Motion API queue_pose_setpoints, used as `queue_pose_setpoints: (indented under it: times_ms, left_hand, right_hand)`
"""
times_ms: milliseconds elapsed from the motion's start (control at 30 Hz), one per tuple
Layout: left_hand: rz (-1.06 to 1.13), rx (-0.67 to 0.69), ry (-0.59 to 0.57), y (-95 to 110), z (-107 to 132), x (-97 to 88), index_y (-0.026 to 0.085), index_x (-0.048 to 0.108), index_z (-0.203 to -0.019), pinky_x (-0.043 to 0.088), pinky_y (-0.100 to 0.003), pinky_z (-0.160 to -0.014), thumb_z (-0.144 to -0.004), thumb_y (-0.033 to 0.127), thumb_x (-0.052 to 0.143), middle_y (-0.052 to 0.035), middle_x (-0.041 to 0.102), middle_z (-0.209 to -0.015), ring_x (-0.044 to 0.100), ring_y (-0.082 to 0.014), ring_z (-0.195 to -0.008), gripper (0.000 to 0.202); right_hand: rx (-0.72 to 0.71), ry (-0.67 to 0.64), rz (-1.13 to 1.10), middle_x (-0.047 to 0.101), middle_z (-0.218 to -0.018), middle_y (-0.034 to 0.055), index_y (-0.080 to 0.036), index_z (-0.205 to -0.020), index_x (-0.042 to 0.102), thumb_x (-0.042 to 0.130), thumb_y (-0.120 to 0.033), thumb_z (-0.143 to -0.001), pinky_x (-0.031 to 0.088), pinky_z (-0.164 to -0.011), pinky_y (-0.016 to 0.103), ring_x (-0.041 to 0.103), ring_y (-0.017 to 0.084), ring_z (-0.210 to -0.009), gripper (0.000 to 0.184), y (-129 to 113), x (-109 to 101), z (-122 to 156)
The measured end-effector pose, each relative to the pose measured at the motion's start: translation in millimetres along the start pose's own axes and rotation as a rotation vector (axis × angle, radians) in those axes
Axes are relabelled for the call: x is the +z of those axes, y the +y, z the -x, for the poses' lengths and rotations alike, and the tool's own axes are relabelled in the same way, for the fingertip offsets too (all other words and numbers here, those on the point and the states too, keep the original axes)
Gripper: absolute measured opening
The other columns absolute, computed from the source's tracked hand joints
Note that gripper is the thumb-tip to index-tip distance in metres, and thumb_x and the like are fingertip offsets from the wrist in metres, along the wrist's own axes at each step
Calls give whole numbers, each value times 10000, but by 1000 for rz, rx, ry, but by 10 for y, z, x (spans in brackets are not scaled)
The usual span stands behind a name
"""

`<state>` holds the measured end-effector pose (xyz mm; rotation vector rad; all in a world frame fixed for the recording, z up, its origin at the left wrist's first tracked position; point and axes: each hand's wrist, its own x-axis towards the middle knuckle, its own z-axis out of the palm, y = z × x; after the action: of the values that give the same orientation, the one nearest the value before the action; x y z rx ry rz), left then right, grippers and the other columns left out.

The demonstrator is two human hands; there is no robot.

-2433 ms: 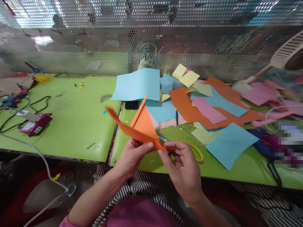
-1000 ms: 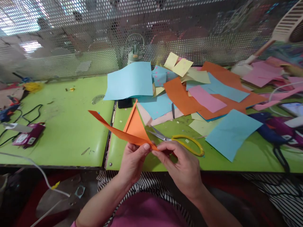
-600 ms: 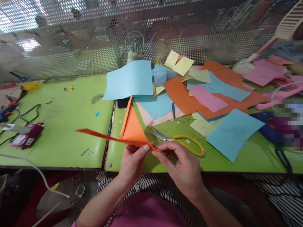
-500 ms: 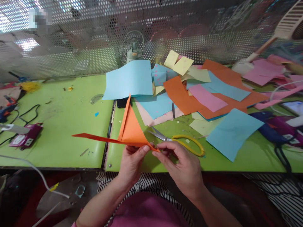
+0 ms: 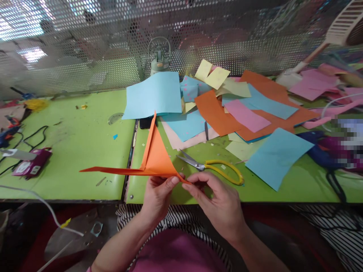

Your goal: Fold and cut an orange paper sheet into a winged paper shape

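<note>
I hold a folded orange paper (image 5: 154,158) in the air just above the front edge of the green table (image 5: 85,151). My left hand (image 5: 159,196) pinches its lower edge from below, thumb on top. My right hand (image 5: 218,204) pinches the pointed right tip of the same paper with thumb and forefinger. One long narrow flap sticks out level to the left, another rises up and back. Yellow-handled scissors (image 5: 215,168) lie on the table just beyond my right hand.
A heap of coloured paper sheets (image 5: 227,109) covers the table's middle and right, with a blue square (image 5: 276,156) nearest. A perforated metal screen (image 5: 113,56) stands behind. A magenta box (image 5: 31,164) and black cables (image 5: 34,136) lie at left.
The long left flap of the orange paper has swung down from a slant to nearly level and reaches further left. Both hands keep their pinch in about the same place.
</note>
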<state>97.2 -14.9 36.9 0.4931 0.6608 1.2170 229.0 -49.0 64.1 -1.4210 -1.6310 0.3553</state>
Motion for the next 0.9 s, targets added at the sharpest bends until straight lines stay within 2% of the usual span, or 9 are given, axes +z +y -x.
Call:
queue_pose_setpoints:
  times_ms: [133,367,600,900]
  left_hand:
    - [5,18,-27,-3,7,-11,220,782,-782,549,-177,-742,-600,221,885,0,766,-724,703,-104,-686,209]
    - [-23,16,-17,-28,17,-29,190,779,-729,553,-163,-702,-598,246,887,-8,765,-720,698,-102,-672,179]
    - [-16,25,-22,-38,12,-31,217,781,-741,553,-157,-716,-602,242,887,-3,766,-721,702,-94,-678,177]
    - [-11,56,-7,-44,2,-14,228,780,-722,545,-142,-708,-588,263,894,14,763,-704,699,-85,-666,180]
  right_hand:
    - [41,-17,-9,694,-745,-41,-234,-867,624,657,-286,-847,511,-570,199,630,88,-595,65,-12,4,14]
    - [-3,-22,15,707,-764,-16,-221,-877,629,656,-304,-852,518,-565,208,635,97,-606,91,-28,-1,32]
    - [-65,11,71,703,-717,-20,-218,-842,630,617,-297,-882,507,-574,205,638,98,-591,90,-21,10,13]
    - [-62,14,82,704,-709,-34,-225,-837,619,611,-272,-886,500,-584,196,639,93,-594,68,-20,23,22]
